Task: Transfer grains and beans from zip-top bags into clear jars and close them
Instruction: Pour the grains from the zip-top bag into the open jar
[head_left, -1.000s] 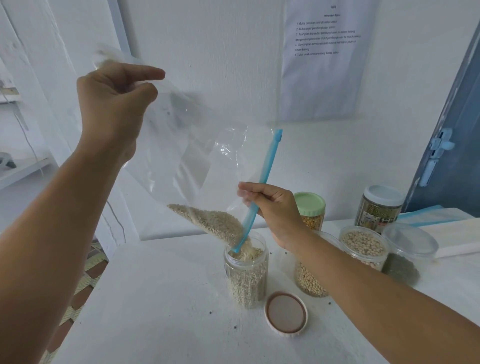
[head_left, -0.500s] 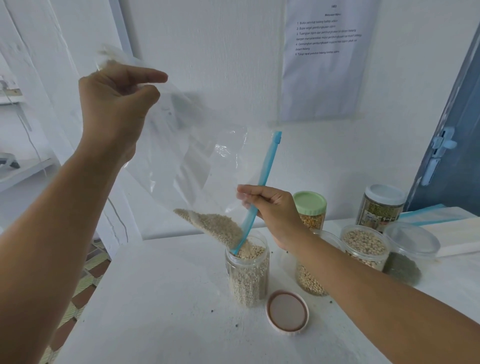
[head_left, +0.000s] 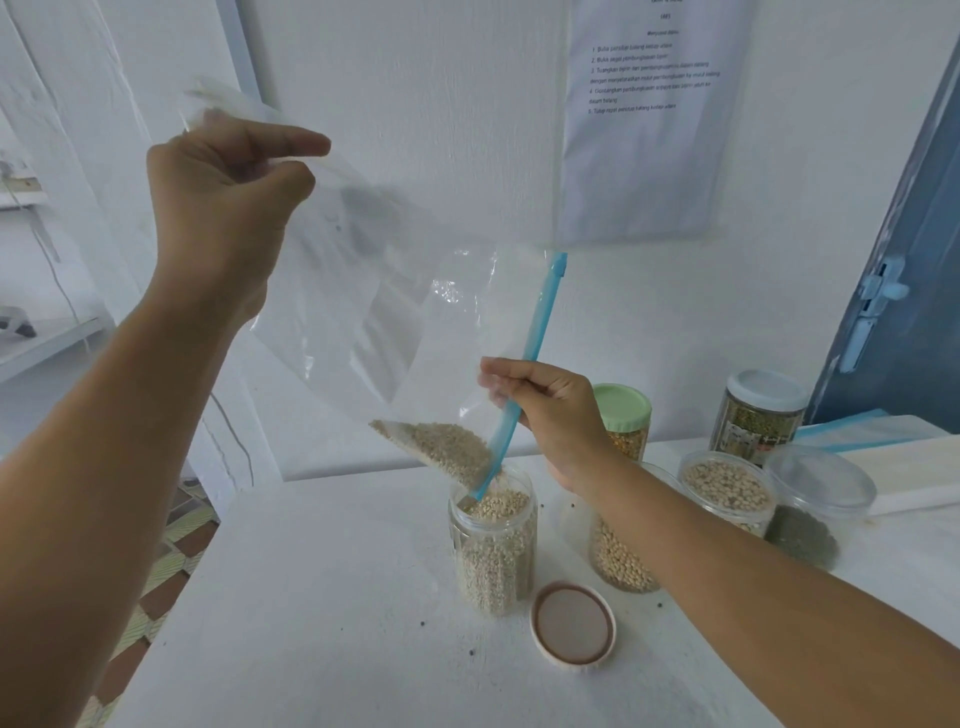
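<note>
A clear zip-top bag (head_left: 363, 291) with a blue zip strip hangs tilted over an open clear jar (head_left: 493, 551). My left hand (head_left: 223, 202) pinches the bag's raised bottom corner high at the left. My right hand (head_left: 545, 410) grips the blue zip edge just above the jar. Pale grain (head_left: 441, 447) lies in the bag's low corner, and that corner dips into the jar's mouth. The jar is nearly full of the same grain. Its lid (head_left: 574, 626) lies upside down on the white table (head_left: 322, 597) in front of it.
Behind my right arm stand a jar of beans (head_left: 618, 556), an open jar of pale beans (head_left: 727, 488), a green-lidded jar (head_left: 623, 421), a white-lidded jar (head_left: 761, 410) and a clear tub with dark grain (head_left: 810, 509). A few stray grains dot the table. Floor tiles show at the left.
The heap of grain in the bag has shrunk a little and the jar's level has risen. Both hands keep almost the same hold and place.
</note>
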